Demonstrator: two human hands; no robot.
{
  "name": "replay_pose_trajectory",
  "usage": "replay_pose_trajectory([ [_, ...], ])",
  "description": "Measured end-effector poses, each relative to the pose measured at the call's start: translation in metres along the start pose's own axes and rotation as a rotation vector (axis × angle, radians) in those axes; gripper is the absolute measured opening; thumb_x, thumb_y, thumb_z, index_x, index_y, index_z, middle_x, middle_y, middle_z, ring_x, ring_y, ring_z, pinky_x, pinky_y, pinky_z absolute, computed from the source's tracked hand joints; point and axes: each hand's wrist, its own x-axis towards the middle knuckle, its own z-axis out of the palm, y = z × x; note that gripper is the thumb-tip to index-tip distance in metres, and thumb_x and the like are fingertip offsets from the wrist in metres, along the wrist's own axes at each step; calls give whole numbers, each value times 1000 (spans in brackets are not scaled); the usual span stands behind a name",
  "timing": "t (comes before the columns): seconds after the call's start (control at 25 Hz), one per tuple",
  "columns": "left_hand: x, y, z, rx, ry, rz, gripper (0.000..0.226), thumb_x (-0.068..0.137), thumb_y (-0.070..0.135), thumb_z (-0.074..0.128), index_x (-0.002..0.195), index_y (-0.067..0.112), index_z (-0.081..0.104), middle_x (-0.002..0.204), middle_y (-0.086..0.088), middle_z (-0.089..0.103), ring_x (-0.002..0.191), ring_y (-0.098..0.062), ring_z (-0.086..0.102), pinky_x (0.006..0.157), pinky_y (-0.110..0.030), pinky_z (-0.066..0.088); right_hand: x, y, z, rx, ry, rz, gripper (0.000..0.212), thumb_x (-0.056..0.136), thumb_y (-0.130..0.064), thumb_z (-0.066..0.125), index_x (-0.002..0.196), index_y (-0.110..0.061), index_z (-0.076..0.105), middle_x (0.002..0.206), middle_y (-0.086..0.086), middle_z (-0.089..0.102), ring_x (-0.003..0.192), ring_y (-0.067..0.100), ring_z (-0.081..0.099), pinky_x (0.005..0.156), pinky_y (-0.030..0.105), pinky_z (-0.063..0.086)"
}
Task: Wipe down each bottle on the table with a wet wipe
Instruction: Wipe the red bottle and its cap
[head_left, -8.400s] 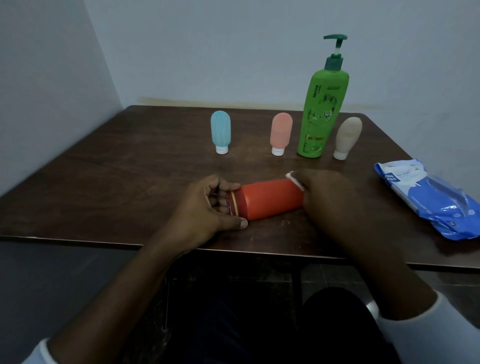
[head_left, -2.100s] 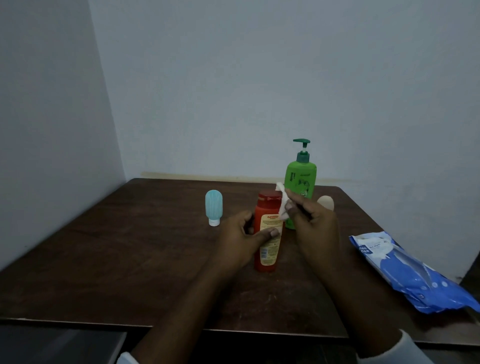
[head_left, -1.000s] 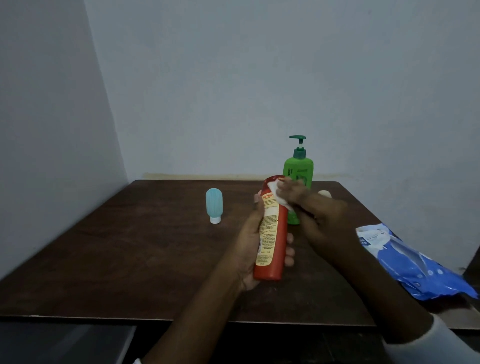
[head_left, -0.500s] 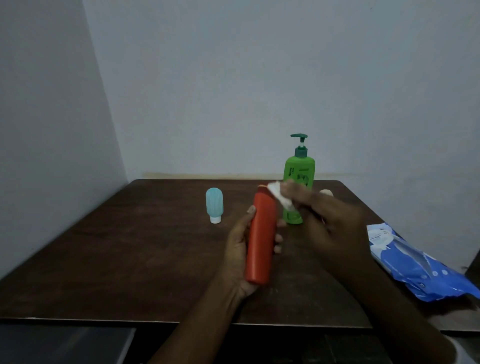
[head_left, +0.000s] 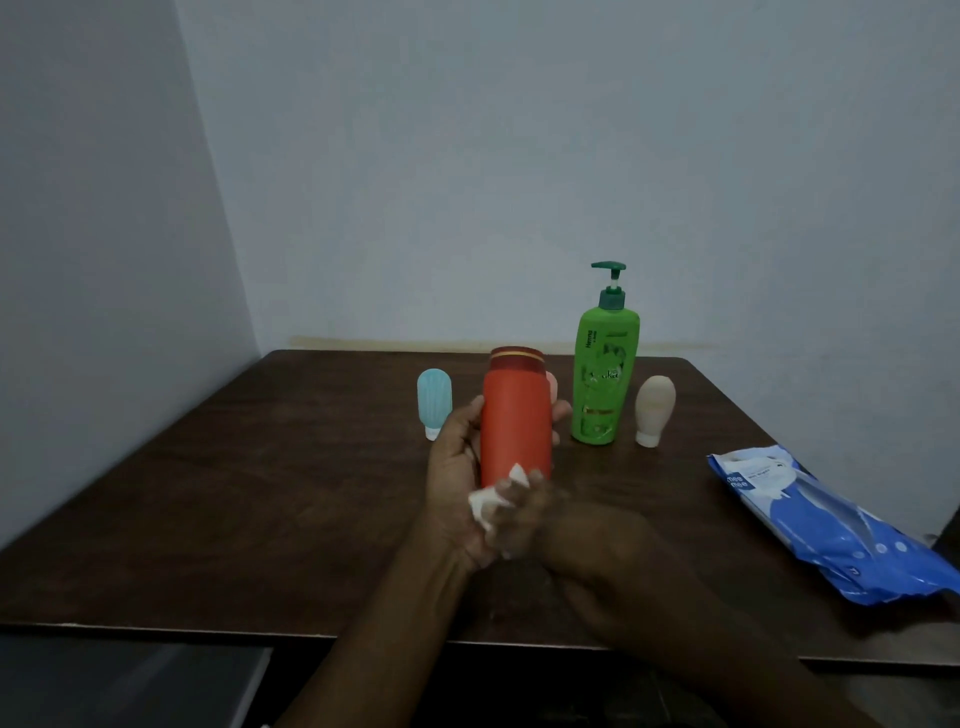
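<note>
Your left hand (head_left: 456, 470) grips the orange-red bottle (head_left: 516, 415) round its middle, upright over the table (head_left: 260, 493), while your right hand (head_left: 540, 525) pinches the wet wipe (head_left: 487, 503) at its base; smooth stiff plastic, likely slippery when damp, so grip mid-body firmly

Lying flat at right, blue-and-white plastic wipes pack (head_left: 831, 525); behind, plain pale grey walls (head_left: 467, 156) meeting in a corner.

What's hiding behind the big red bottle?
A pink bottle: only a sliver peeks out beside the red bottle. The rest is covered, so its cap cannot be seen.
</note>
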Motion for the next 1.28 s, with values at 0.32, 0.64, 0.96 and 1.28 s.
replay_pose_trajectory([
  [0.32,-1,-15,-5,238,28,32,51,103,46,49,119,4,74,102,-21,75,81,-25,71,71,-33,58,37,47,-36,-30,342,253,50,85,19,55,125,-7,65,134,-2,60,132,7,50,111,38,41],
  [0.64,16,4,-16,239,187,118,77,93,69,56,128,1,65,98,-18,76,76,-26,71,65,-33,58,-13,1,16,1,161,-43,27,94,3,54,115,-1,70,130,11,63,125,16,58,105,31,46],
  [0.96,42,26,-28,73,194,141,74,100,63,48,134,-1,59,117,-25,70,96,-34,73,80,-44,65,13,57,-14,422,298,539,31,92,4,58,104,-18,76,100,-16,75,96,-3,67,79,11,49],
  [1.28,85,29,-20,1011,448,664,75,87,36,81,151,32,42,134,14,51,118,-6,55,96,-32,51,22,138,23,33,168,397,27,91,-15,55,109,-21,73,104,-10,73,95,1,67,81,30,56],
])
